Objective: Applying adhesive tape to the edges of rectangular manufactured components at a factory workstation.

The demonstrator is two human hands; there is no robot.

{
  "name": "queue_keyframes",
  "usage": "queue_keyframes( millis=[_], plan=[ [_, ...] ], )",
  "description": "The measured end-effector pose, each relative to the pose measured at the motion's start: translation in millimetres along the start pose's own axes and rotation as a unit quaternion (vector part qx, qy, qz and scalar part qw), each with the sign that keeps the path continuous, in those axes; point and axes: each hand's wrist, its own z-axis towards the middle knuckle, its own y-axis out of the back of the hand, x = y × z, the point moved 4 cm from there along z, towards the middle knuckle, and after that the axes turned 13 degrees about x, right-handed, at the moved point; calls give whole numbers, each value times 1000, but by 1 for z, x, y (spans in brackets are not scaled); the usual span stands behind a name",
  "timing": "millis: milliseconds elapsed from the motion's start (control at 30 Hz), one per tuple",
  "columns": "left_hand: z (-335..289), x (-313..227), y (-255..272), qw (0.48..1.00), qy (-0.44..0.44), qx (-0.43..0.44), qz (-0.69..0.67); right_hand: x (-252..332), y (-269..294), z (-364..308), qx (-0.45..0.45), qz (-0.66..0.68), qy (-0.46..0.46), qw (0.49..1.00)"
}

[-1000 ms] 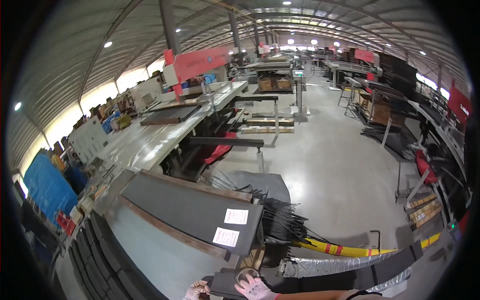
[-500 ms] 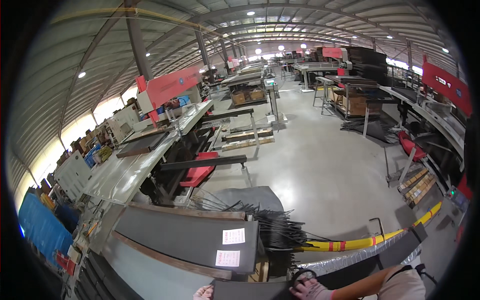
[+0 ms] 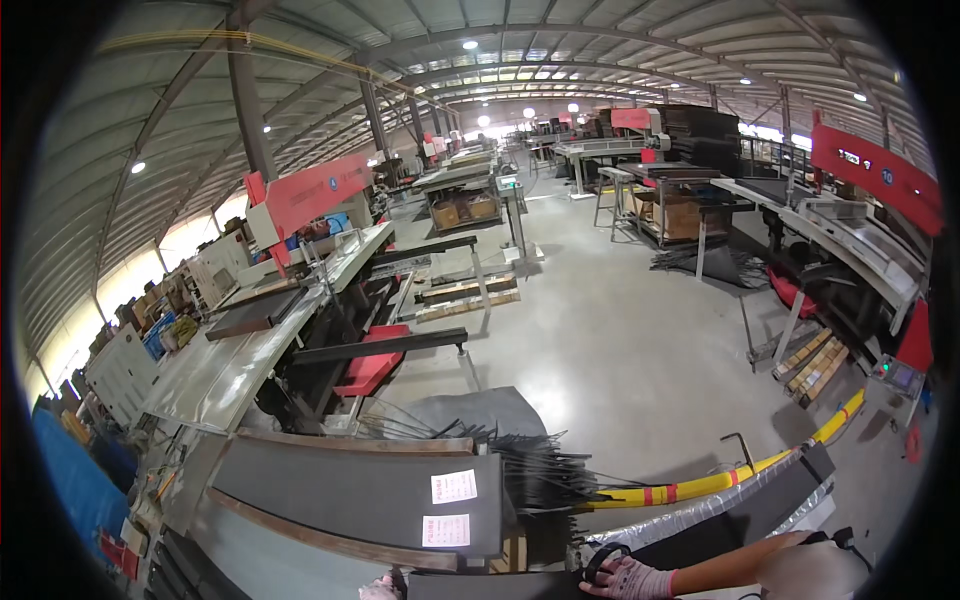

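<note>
My right hand (image 3: 625, 577), in a pink and white glove, rests at the lower edge of the view with its fingers curled over the right end of a dark metal sheet (image 3: 490, 588). Only a sliver of my left hand (image 3: 380, 588) shows, at the left end of the same sheet; its grip is hidden. Just beyond the sheet lies a stack of dark grey panels (image 3: 350, 490) with two white labels.
A bundle of thin black rods (image 3: 540, 470) lies behind the panels. A yellow and red bar (image 3: 700, 487) and a foil-wrapped strip (image 3: 690, 525) run to the right. A long grey worktable (image 3: 230, 370) and red machines (image 3: 310, 190) stand at the left, with open concrete floor (image 3: 620, 350) ahead.
The view has swung left and tilted up. My right hand has slid to the right along the dark sheet, and my left hand has dropped nearly out of the picture.
</note>
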Motion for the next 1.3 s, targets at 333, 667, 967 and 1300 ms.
queue_keyframes(
  millis=[333, 667, 967, 1300],
  plan=[
    [-39, -70, 52, 936, 68, 53, -342, 15, 28, 25, 90, 101, -85, 987],
    [-25, -44, 62, 867, 65, 219, -443, 31, 73, 29, 10, 79, -28, 996],
    [-30, -6, 69, 924, -48, 127, -357, 46, 92, 13, -77, -32, -8, 996],
    [-10, 60, 44, 844, -149, 204, -473, 68, 101, 3, -78, -58, 25, 995]
  ],
)
